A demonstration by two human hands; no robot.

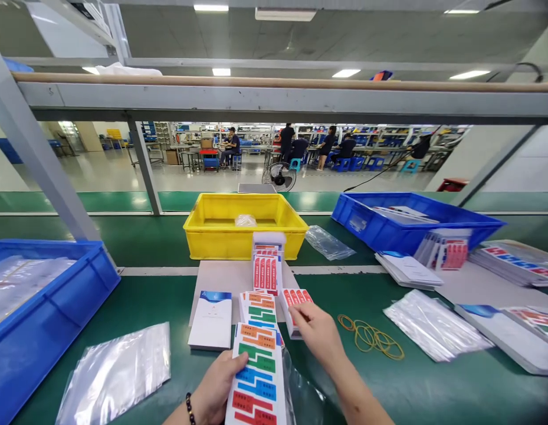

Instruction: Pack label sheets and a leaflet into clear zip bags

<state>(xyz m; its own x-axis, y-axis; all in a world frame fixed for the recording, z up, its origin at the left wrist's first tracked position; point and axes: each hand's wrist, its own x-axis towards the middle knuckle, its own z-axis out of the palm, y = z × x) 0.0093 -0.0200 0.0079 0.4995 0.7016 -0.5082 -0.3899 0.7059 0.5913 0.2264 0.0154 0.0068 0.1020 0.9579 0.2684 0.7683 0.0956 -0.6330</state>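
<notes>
My left hand grips a long sheet of labels printed in orange, green, blue and red, its thumb across the left edge. Clear plastic shows beside that sheet. My right hand is closed at a pile of red-printed label sheets, its fingertips pinching at the top sheet. Between the hands lies another pile of multicoloured label sheets. Behind it, more red label sheets lean in a row. A pile of white booklets with a blue top sits left of these.
Clear plastic bags lie at left, with more bags at right near rubber bands. A yellow bin stands ahead, between a blue bin and another blue bin. Booklets lie at right. A frame bar crosses above.
</notes>
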